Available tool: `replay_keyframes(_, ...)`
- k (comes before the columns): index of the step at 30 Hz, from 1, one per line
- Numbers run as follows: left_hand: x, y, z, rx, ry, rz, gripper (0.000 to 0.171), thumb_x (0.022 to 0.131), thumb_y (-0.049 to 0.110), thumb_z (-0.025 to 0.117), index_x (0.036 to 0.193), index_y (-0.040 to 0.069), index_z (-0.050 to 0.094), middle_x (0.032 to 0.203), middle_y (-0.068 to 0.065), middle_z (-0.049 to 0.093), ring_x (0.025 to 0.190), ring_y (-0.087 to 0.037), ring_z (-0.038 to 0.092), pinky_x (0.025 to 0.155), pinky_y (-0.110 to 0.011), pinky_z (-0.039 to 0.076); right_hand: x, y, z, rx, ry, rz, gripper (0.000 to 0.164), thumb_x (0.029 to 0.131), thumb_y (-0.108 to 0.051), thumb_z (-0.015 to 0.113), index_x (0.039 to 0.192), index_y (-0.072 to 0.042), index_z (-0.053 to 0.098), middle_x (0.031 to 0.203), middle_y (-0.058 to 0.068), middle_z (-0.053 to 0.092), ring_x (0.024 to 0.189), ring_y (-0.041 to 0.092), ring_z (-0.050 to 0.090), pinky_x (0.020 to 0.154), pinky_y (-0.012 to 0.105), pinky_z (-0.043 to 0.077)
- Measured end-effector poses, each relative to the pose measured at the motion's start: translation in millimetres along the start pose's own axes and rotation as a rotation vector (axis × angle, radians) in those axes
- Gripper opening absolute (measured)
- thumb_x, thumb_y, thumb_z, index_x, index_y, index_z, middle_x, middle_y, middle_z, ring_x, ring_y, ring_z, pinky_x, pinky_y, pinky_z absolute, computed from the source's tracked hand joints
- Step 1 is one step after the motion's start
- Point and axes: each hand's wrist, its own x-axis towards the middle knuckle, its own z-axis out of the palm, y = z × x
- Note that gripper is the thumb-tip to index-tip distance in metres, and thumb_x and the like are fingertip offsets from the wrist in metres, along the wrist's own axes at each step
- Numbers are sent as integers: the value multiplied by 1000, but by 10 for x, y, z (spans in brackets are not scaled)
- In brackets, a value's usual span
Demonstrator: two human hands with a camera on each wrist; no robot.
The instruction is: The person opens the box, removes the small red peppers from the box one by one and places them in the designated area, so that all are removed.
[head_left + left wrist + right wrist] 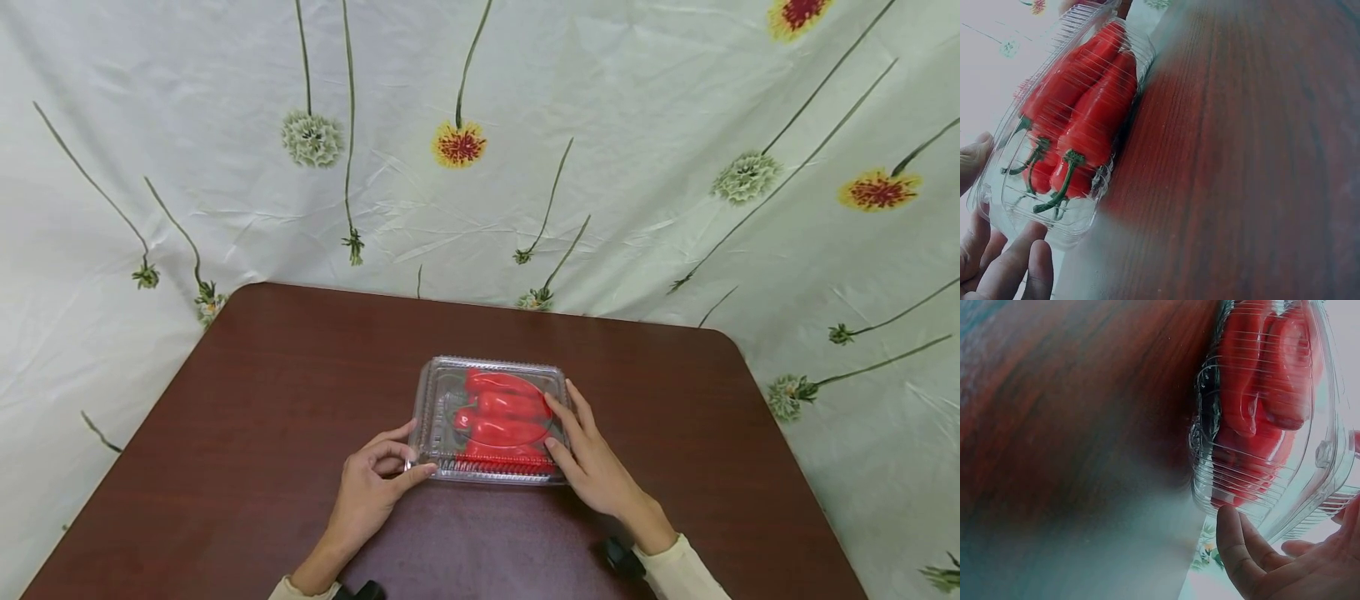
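A clear plastic clamshell container lies on the table with its lid down, holding several long red peppers with green stems. At its front left corner my left hand grips the edge, thumb along the front rim and fingers bent against the left side. My right hand rests at the right side, its thumb and index finger on the lid and other fingers along the edge. From the right wrist view, right fingertips touch the container's lower wall. Green stems point toward my left hand.
A dark reddish-brown wooden table with rounded far corners lies under the container. Behind it hangs a white cloth printed with flowers. Dark bands are worn at both wrists, next to pale sleeves.
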Motion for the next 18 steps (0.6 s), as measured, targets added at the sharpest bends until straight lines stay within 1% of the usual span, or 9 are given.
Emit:
replay_keyframes(6, -17, -29, 15, 6, 16, 34, 26, 75, 14, 89, 79, 5, 64, 134, -11, 64, 80, -8, 71, 70, -17, 52, 0, 12, 6, -1, 2, 0, 66, 100, -24, 59, 159, -19, 29, 166, 15, 9, 144, 41, 33, 107, 62, 39)
replay_keyframes(11, -30, -18, 31, 18, 29, 34, 26, 75, 13, 89, 79, 8, 64, 134, -7, 65, 76, -8, 70, 70, -16, 52, -2, 10, 2, 3, -2, 4, 65, 101, -23, 59, 159, -19, 29, 166, 15, 8, 145, 41, 33, 107, 63, 39)
replay_keyframes(13, -32, -11, 31, 23, 27, 22, 26, 74, 14, 89, 79, 9, 64, 134, -5, 65, 74, -8, 70, 70, -17, 51, -4, 7, 1, 2, -3, 5, 65, 101, -23, 58, 159, -18, 29, 166, 15, 8, 145, 41, 33, 107, 63, 38)
replay_keyframes(18, -33, -13, 30, 22, 26, 24, 26, 75, 14, 89, 78, 9, 64, 134, -5, 65, 71, -8, 69, 73, -16, 51, -1, 3, 0, -3, -3, 0, 65, 101, -21, 58, 158, -18, 29, 166, 15, 8, 145, 40, 33, 107, 62, 38)
